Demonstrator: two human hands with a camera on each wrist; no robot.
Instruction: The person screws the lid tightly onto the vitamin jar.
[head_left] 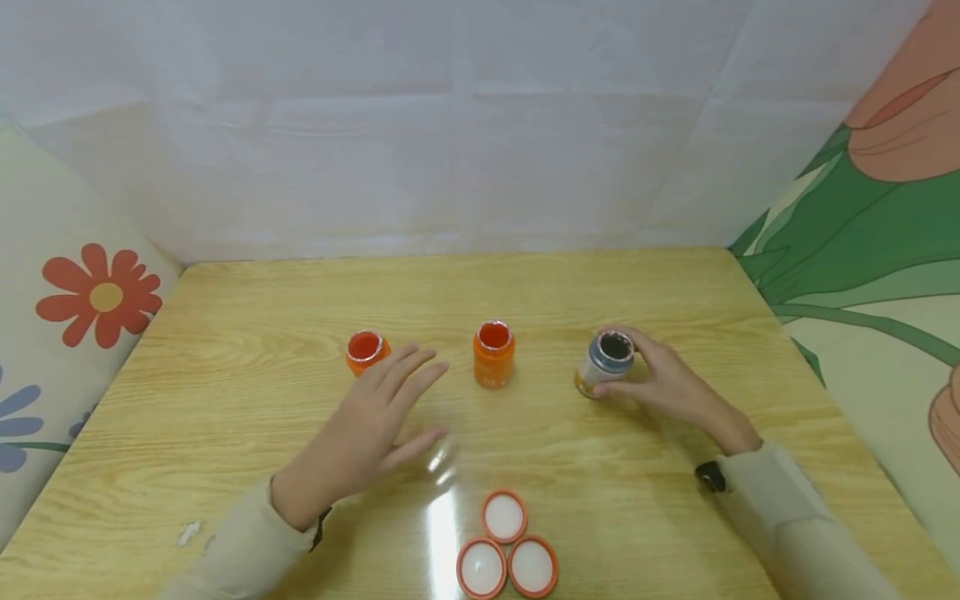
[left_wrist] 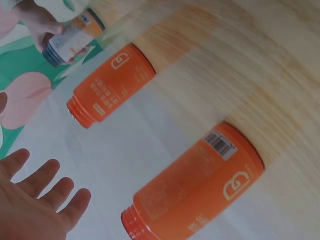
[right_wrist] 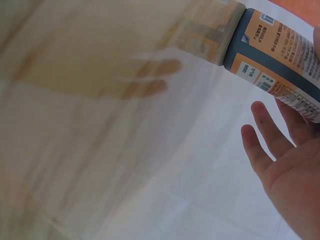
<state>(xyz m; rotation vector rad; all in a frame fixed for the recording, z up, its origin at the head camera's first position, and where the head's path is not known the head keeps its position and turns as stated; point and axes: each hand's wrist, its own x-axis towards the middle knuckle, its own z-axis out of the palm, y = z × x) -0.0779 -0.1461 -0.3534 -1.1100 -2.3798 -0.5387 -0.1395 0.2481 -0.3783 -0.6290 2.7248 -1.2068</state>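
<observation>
My right hand (head_left: 675, 387) grips a dark grey-blue bottle (head_left: 595, 372) with a pale and orange label, thumb on the near side and fingers round the far side. That bottle stands uncapped on the table at the right. In the middle is an uncapped orange bottle (head_left: 493, 367), upright. Another orange bottle (head_left: 362, 360), also without a cap, stands at the left, partly hidden in the head view by my left hand (head_left: 360, 429). The left hand's fingers are spread and hold nothing; the left wrist view shows them apart from both orange bottles (left_wrist: 200, 185).
Three orange-rimmed lids with white insides (head_left: 504, 517) lie clustered at the table's front middle. The glossy wooden table (head_left: 420, 292) meets a white cloth (head_left: 450, 167) at the back. Flower-printed panels (head_left: 885, 250) flank both sides.
</observation>
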